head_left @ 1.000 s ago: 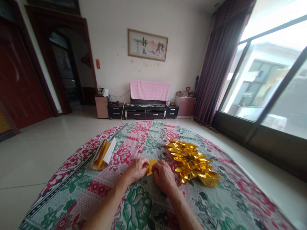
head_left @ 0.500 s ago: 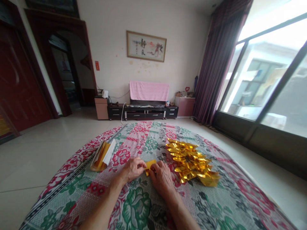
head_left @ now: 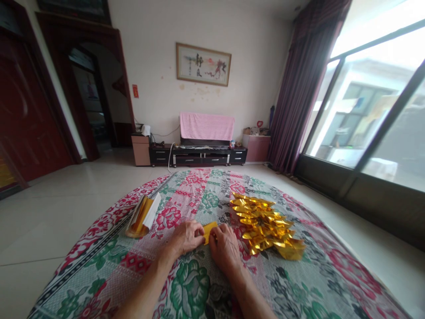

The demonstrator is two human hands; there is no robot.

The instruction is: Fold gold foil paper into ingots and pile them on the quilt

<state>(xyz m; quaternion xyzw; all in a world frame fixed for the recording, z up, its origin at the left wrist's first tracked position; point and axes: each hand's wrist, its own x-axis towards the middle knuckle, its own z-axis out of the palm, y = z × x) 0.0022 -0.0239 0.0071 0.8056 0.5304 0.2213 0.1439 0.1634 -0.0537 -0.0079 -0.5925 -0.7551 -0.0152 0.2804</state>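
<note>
Both hands, left hand [head_left: 187,238] and right hand [head_left: 225,246], pinch a gold paper [head_left: 209,231] at lower centre. Folded gold pieces [head_left: 265,226] lie just right; the floral cloth [head_left: 186,292] has open room below.

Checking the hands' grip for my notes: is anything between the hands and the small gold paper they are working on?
Nothing visible: the left hand and right hand both pinch the gold paper directly, on the flowered cloth.

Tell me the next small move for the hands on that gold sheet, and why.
Probably press the fold flat: both the left hand and right hand pinch the small gold sheet on the floral cloth, half-creased, unlike the finished gold pile.
</note>
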